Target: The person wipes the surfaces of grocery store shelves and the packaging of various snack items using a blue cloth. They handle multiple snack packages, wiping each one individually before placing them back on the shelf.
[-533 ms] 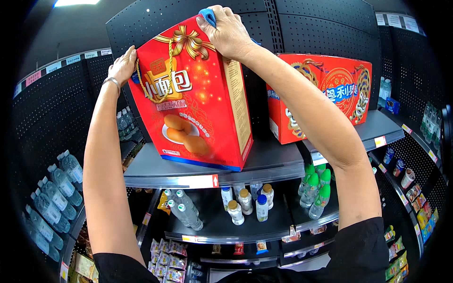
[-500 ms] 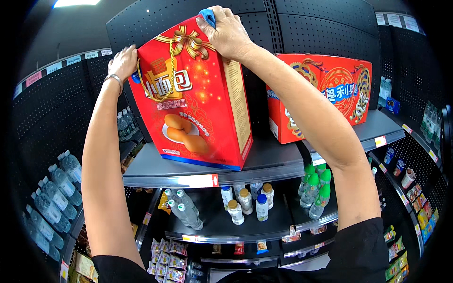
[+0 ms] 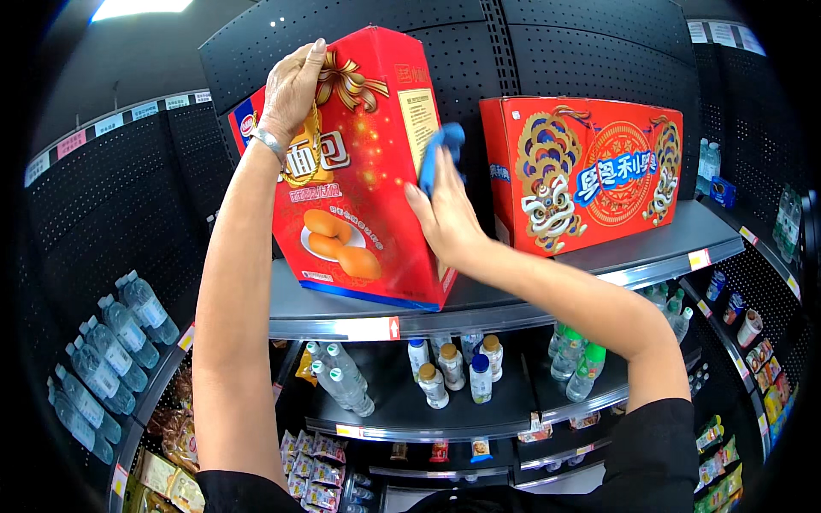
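Observation:
A tall red gift box [image 3: 363, 171] with a gold printed bow, a picture of small breads and a yellow rope handle stands on the upper shelf, tilted a little. My left hand [image 3: 293, 90] grips its top front edge, thumb and fingertips over the rim. Against the box's right side panel, my right hand [image 3: 449, 214] presses a crumpled blue cloth [image 3: 444, 158] with its fingers nearly straight; the palm partly hides the cloth and the panel's lower part.
A wide red gift box [image 3: 599, 179] with lion-dance prints stands to the right on the grey shelf [image 3: 487, 299]. Below are white bottles [image 3: 453, 368] and green-capped bottles [image 3: 587, 372]. Clear water bottles [image 3: 107, 372] line the left shelf. A black perforated panel [image 3: 581, 51] rises behind.
My right hand has come down with the cloth from the box's top corner to its right side. My left hand has shifted rightward along the top edge, from the box's left corner.

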The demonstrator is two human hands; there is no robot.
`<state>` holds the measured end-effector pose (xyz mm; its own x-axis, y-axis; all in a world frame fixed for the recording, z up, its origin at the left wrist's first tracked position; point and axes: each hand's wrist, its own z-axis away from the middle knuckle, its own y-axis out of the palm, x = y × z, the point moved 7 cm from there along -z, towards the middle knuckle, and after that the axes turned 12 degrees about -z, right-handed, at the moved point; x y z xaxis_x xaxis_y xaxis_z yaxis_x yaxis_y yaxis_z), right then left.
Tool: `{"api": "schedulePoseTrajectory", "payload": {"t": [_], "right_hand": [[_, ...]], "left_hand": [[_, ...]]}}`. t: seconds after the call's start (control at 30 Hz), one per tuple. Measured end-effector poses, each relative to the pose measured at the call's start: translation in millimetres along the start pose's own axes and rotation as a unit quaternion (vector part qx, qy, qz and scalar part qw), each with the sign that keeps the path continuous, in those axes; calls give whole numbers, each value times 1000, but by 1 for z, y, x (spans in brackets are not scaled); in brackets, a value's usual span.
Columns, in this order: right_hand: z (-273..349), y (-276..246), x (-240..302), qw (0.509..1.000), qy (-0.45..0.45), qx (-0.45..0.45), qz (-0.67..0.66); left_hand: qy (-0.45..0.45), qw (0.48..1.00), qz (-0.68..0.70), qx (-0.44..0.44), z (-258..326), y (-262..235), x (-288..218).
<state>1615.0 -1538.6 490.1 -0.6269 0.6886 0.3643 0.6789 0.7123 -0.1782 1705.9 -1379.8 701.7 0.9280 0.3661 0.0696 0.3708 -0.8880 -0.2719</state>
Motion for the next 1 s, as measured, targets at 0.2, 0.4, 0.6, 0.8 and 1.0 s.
{"api": "schedulePoseTrajectory", "payload": {"t": [0.2,0.4,0.6,0.8,1.0], "right_hand": [[-15,-3,-14,993,22,-14,-111],[-154,-41,9,986,-103,-97,-93],[-146,-30,-30,988,1,-102,-116],[-11,-4,-79,971,198,4,-136],[97,13,-60,803,506,92,-300]], "left_hand": [[1,1000,-21,11,-1,3,3],[-1,1000,-4,1,-1,7,-9],[10,999,-33,-5,-5,9,4],[18,999,-12,29,0,8,4],[-16,998,18,58,-4,14,14]]}}
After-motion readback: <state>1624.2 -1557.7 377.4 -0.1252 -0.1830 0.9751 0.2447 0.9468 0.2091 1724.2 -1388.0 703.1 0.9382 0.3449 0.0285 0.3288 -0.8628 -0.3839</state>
